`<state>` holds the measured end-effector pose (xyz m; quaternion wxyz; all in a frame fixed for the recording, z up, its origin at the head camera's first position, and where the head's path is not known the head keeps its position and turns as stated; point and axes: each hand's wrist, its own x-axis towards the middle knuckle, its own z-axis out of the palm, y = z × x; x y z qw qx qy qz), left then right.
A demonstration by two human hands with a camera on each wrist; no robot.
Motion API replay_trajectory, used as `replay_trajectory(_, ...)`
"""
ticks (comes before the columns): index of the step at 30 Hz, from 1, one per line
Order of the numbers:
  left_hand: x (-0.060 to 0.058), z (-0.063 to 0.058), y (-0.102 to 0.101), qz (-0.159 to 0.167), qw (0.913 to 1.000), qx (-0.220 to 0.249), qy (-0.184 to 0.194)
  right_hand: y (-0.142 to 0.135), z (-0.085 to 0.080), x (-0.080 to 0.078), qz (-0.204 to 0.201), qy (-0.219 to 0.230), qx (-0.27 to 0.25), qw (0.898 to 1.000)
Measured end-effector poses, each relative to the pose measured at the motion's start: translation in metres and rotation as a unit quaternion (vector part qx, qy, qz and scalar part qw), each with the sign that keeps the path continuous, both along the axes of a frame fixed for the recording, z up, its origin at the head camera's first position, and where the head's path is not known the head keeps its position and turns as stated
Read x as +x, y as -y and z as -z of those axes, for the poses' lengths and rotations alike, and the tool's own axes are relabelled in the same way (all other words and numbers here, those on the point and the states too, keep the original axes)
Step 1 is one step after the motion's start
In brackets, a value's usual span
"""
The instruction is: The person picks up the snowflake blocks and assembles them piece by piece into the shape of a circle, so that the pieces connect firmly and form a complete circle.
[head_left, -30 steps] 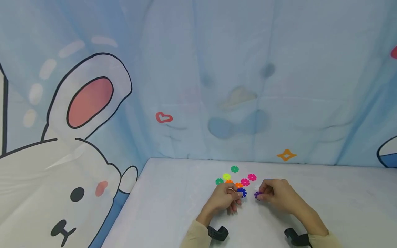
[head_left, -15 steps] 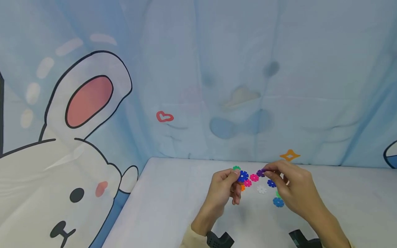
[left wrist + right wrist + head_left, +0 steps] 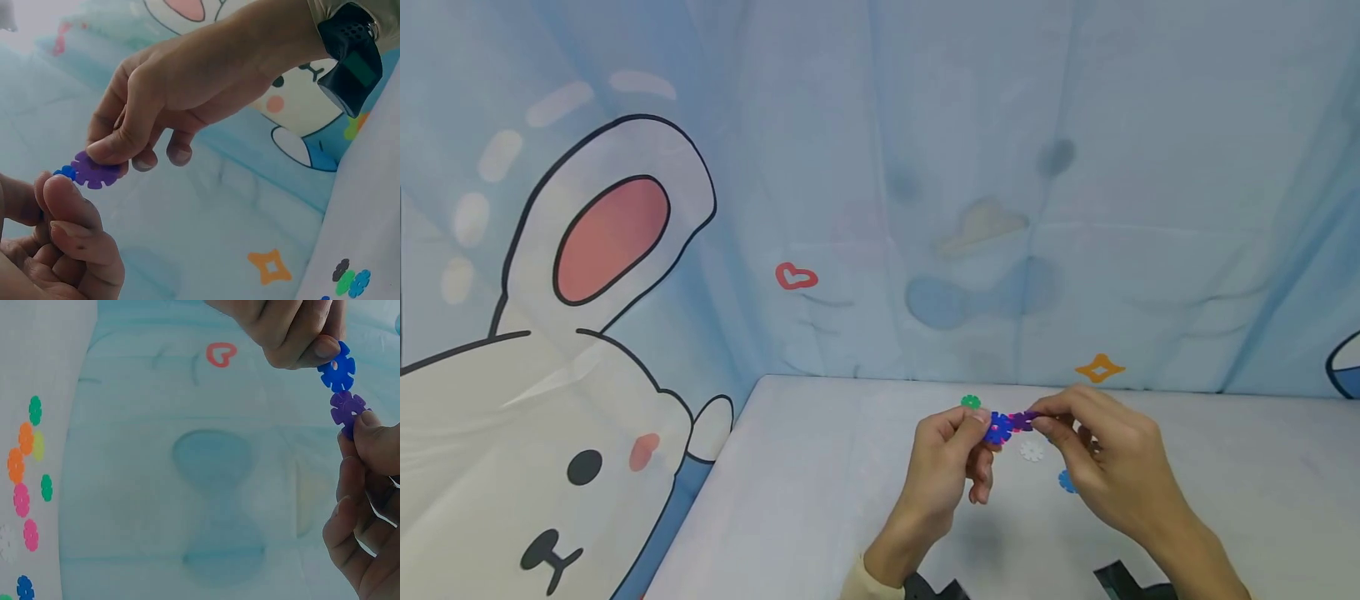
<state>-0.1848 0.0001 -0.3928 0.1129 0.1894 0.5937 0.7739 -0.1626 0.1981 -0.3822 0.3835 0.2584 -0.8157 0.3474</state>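
Joining blue disc [image 3: 999, 428] to purple disc [image 3: 1022, 421], it seems, edges meeting above the table [image 3: 820, 475]!
Left hand [image 3: 946, 458] pinches the blue, right hand [image 3: 1112, 458] the purple; next, likely: careful alignment, firm push.

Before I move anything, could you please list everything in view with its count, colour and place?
Table: one, white, foreground
Patterned cloth: one, mostly blue, behind table
Green discs: at least three, green, table
Orange discs: two, orange, table
Yellow disc: one, yellow, table
Pink discs: two, pink, table
White disc: one, white, table
Blue table disc: one, blue, table
Light-blue disc: one, light blue, table
Dark disc: one, blackish, table
Blue held disc: one, blue, midair
Purple disc: one, purple, midair
Wrist cameras: two, black, wrists
Sleeves: two, beige, forearms
Left hand: one, bare, pinching blue held disc
Right hand: one, bare, pinching purple disc
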Motion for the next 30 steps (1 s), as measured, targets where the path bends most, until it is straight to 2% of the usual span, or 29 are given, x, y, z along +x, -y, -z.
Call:
replay_trajectory(4,0.002,-0.002,0.000,0.002,0.9999,-0.004,-0.014,0.000,-0.002,0.002,-0.001,0.004,-0.002,1.000)
replay_trajectory(12,0.008,-0.004,0.000,0.014,0.9988,-0.009,-0.046,0.007,-0.004,0.002,-0.007,-0.088,-0.006,0.996)
replay_trajectory(18,0.009,-0.005,-0.003,0.014,0.9973,0.000,-0.072,0.014,-0.007,0.007,0.017,-0.118,0.007,0.993)
replay_trajectory(22,0.009,-0.004,-0.003,0.004,0.9973,-0.004,-0.073,0.017,-0.006,0.006,0.023,-0.126,0.008,0.992)
replay_trajectory(24,0.008,-0.003,-0.002,0.000,0.9979,-0.010,-0.065,0.017,-0.004,0.005,0.018,-0.118,0.003,0.993)
replay_trajectory(26,0.004,-0.003,0.001,-0.002,0.9984,-0.022,-0.052,0.013,-0.001,0.003,0.006,-0.082,0.002,0.997)
replay_trajectory(28,0.000,-0.002,0.004,-0.001,0.9986,-0.034,-0.040,0.004,0.001,0.000,0.007,-0.021,0.008,1.000)
replay_trajectory(30,-0.004,-0.003,0.007,-0.002,0.9986,-0.044,-0.030,-0.009,0.004,-0.005,0.022,0.060,0.024,0.998)
